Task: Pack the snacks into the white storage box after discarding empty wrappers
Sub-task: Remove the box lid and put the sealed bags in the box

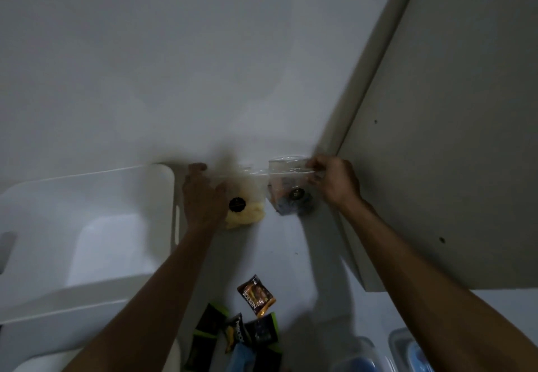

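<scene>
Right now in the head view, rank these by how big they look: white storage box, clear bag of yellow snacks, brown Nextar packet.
1. White storage box
2. Clear bag of yellow snacks
3. Brown Nextar packet, though nearer the camera.

— What do we have by the wall?

— Two clear plastic snack bags, each with a round black label. The clear bag of pale yellow snacks lies beside the white plastic storage box; the clear bag of dark snacks stands just right of it, blurred.

— And nearer us?

— A brown-and-orange Nextar wrapper lies alone, with dark green-edged packets heaped below. We can't tell which are empty.
</scene>
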`<move>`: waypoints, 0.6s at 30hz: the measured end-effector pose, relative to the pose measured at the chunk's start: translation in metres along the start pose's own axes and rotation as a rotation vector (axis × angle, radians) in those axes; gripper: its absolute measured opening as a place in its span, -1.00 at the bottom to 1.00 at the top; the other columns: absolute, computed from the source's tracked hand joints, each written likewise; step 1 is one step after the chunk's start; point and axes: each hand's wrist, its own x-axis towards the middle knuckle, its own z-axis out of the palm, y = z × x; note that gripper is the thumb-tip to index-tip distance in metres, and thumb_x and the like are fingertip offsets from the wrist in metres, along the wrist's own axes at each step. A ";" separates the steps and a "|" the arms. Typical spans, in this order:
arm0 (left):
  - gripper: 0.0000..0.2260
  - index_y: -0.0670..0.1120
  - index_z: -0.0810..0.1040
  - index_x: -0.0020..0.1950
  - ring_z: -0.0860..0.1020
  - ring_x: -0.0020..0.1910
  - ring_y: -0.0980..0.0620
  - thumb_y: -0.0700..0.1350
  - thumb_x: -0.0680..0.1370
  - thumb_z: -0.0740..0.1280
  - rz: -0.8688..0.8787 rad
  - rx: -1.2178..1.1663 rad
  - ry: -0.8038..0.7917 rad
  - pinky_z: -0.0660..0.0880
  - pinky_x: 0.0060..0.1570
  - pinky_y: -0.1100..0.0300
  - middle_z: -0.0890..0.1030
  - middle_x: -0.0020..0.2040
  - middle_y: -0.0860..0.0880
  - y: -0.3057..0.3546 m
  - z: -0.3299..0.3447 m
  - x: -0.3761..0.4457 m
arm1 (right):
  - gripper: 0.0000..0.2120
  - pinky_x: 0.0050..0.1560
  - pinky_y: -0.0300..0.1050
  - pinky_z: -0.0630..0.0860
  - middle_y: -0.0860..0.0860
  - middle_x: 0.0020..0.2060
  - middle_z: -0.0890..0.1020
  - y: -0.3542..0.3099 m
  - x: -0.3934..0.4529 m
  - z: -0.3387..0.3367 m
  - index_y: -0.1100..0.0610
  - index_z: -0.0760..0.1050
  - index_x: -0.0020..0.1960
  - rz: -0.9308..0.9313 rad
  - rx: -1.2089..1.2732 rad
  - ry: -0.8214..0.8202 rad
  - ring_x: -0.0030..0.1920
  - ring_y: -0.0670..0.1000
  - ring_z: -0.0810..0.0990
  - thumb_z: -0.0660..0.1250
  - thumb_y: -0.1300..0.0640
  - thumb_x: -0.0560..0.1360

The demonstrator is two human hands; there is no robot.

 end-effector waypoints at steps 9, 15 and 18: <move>-0.83 -0.12 0.70 -0.06 0.54 -0.04 -0.21 -0.06 0.56 0.36 0.394 0.444 -0.106 0.49 -0.09 -0.03 0.65 -0.07 -0.15 0.008 -0.035 -0.009 | -0.84 -0.02 -0.06 0.53 0.08 0.04 0.67 -0.039 -0.017 -0.037 -0.03 0.64 0.04 -0.105 -0.380 -0.154 0.07 0.16 0.62 0.36 0.07 0.49; -0.81 -0.09 0.71 -0.02 0.60 -0.13 -0.10 -0.01 0.54 0.36 0.390 0.290 -0.138 0.58 -0.10 -0.05 0.68 -0.06 -0.11 0.038 -0.089 -0.005 | -0.89 -0.17 -0.13 0.37 0.03 -0.01 0.65 -0.089 -0.043 -0.094 -0.05 0.64 -0.02 -0.147 -0.458 -0.106 -0.01 0.10 0.60 0.41 0.09 0.47; -0.85 -0.09 0.72 -0.07 0.60 -0.12 -0.09 -0.04 0.53 0.41 0.443 0.256 -0.094 0.55 -0.11 0.03 0.69 -0.10 -0.12 0.052 -0.135 -0.003 | -0.94 -0.21 -0.12 0.38 -0.01 -0.08 0.64 -0.130 -0.066 -0.129 -0.06 0.64 -0.04 -0.201 -0.467 -0.050 -0.07 0.05 0.57 0.43 0.05 0.49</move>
